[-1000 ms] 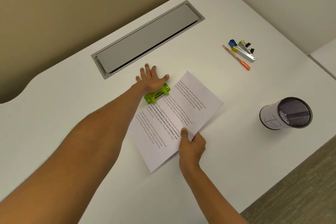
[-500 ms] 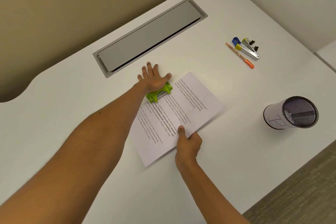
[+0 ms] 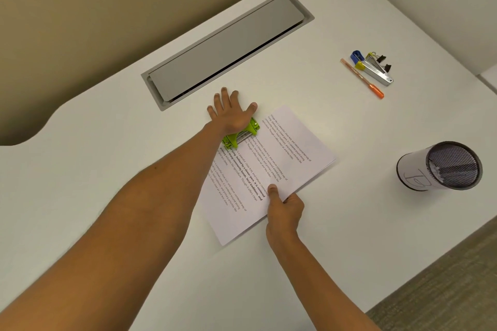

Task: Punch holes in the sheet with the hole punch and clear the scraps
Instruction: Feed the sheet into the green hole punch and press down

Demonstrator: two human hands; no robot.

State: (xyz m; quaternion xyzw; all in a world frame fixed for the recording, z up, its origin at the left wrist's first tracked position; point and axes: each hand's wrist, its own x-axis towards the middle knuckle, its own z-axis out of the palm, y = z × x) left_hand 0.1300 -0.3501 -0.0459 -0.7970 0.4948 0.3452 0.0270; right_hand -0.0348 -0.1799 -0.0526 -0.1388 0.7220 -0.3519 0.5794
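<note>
Under left grip [image 3: 232, 115], seemingly: hole punch [image 3: 242, 135].

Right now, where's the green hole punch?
In the head view, the hole punch sits mid-desk under the left hand, at the sheet's far edge, just below the grey cable hatch.

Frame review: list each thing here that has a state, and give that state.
left hand: flat, fingers straight, pressing on the hole punch
hole punch: on the sheet's far edge
sheet: flat on the desk
right hand: pinching the sheet's near edge
cable hatch: slightly ajar
mesh cup: tipped on its side
</note>
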